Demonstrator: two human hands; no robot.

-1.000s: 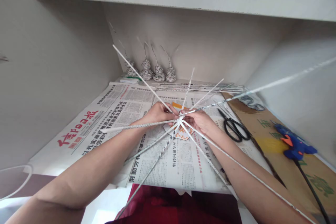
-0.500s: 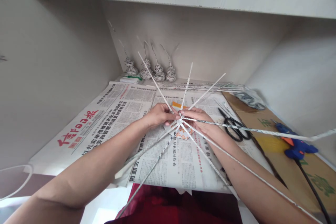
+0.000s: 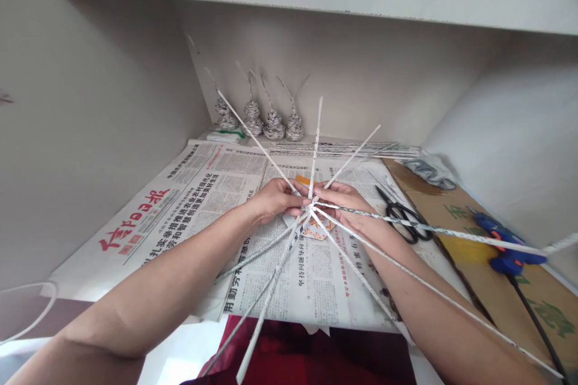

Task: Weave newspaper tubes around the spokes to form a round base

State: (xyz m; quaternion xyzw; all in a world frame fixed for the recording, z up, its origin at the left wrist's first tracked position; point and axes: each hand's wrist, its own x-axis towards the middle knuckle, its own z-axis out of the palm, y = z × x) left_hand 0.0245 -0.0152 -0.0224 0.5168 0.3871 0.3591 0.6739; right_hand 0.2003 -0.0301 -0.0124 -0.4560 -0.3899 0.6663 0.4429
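Note:
Several thin rolled paper sticks [image 3: 316, 150] cross at one hub and fan out like spokes, some pointing away from me, others toward my lap. My left hand [image 3: 280, 200] pinches the hub from the left, thumb and fingers closed on it. From the right, my right hand [image 3: 336, 195] grips the same hub, with its thumb on the sticks. One long stick runs out over my right wrist to the right side. Just below the hub, a small white card with orange print [image 3: 318, 228] lies on the newspaper [image 3: 203, 204].
Several woven paper gourds [image 3: 273, 125] stand along the back wall. A bundle of paper sticks [image 3: 343, 149] lies before them. To the right are black scissors [image 3: 401, 216], cardboard [image 3: 456, 234], a blue glue gun [image 3: 510, 246] and a crumpled plastic bag [image 3: 431, 171].
The spokes have turned a little: the far ones lean more to the left. One near stick has swung from the left toward the middle. Both hands stay at the hub.

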